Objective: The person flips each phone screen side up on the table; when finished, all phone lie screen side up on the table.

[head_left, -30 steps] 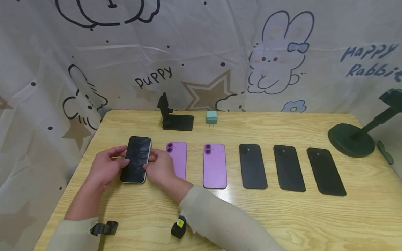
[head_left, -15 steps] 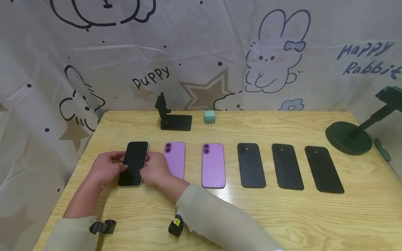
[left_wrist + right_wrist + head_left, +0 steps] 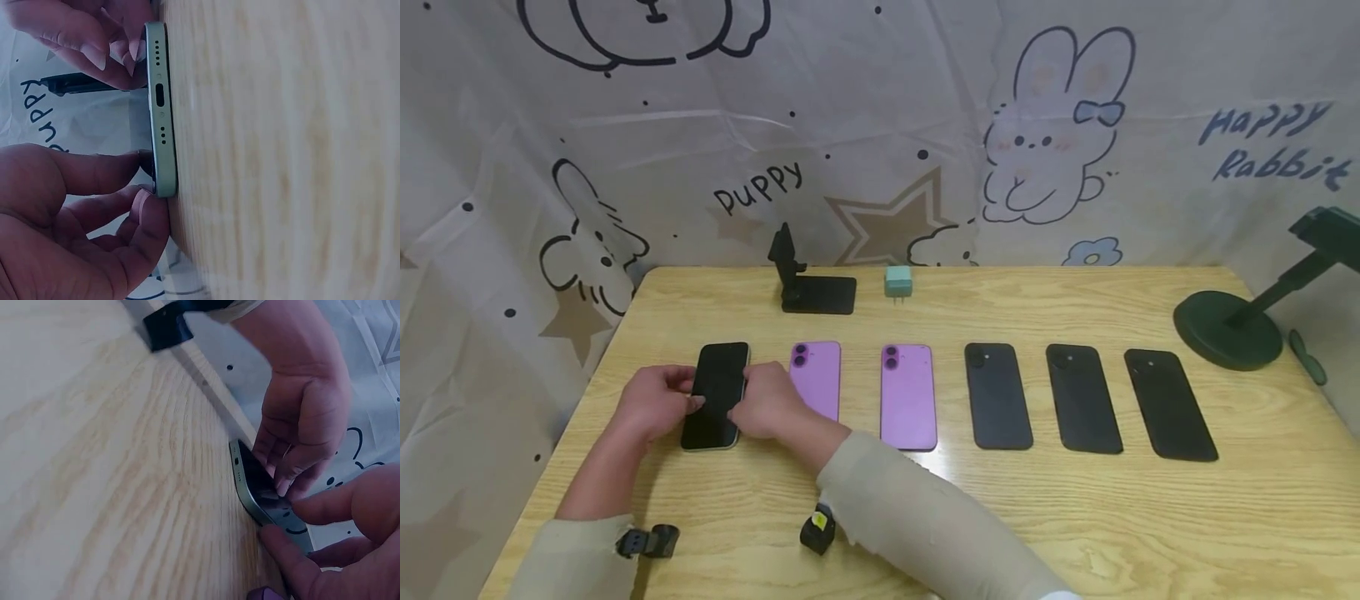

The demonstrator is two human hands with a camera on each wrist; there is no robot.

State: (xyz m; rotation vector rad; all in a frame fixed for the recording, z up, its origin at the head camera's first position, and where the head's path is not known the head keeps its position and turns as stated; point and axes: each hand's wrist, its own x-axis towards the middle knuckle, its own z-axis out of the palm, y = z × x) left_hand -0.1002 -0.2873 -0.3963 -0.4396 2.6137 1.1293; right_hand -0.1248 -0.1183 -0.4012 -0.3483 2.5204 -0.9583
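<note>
From my remote seat, I judge the step in hand to be lining up a black-screened phone [image 3: 717,385] at the left end of the row. It lies face up on the wooden table [image 3: 1075,517], its pale edge with the charging port turned toward the person. The left hand [image 3: 655,402] pinches its left side, thumb over the screen's margin and fingers low against the edge; the right hand [image 3: 767,402] pinches the opposite side between thumb and finger, its wrist hiding the near end of a purple phone [image 3: 818,371]. Beyond are 1 more purple phone [image 3: 909,400] and 3 dark phones [image 3: 1084,400], all backs up. I reckon the next move calls for small, even nudges to square it with its neighbour, then a gentle release that won't drag it askew. Compared with 1.0 s ago, the phone sits slightly nearer the person, and its screen, streaked with reflections then, is plain black now, so I take it to have been lowered flat; the pinch on each side looks much the same, and the other 5 phones lie as they did
</note>
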